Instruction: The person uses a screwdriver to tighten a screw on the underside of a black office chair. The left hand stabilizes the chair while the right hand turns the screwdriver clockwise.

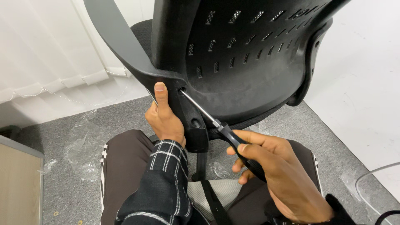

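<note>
at the far left a pale wooden cabinet edge (18, 183) is showing, and white vertical blinds (50, 46) are hanging above the grey carpet (62, 137), where scraps of clear plastic wrap (81, 154) are lying. next, the grey armrest (121, 41) of a black office chair (246, 54) is slanting down from the top edge to its black bracket (192, 121). the left hand (163, 118), coming out of a dark plaid sleeve (160, 183), is gripping that bracket, its thumb lying flat and pointing up along the front while the fingers are wrapping behind, out of sight. just right of the thumb, the tip of a screwdriver (223, 129) is sitting in a hole in the bracket, its metal shaft running down and to the right into a black handle. the right hand (275, 175) is clenching that handle, fingers curling around it and the thumb pressing along the top. the chair's perforated plastic back is filling the upper middle, tipped toward the camera. the person's knees in dark trousers (123, 166) are sitting below both hands. at the far right a white wall (362, 83) is meeting the carpet, and a thin cable (375, 175) is curving near the lower corner.
</note>
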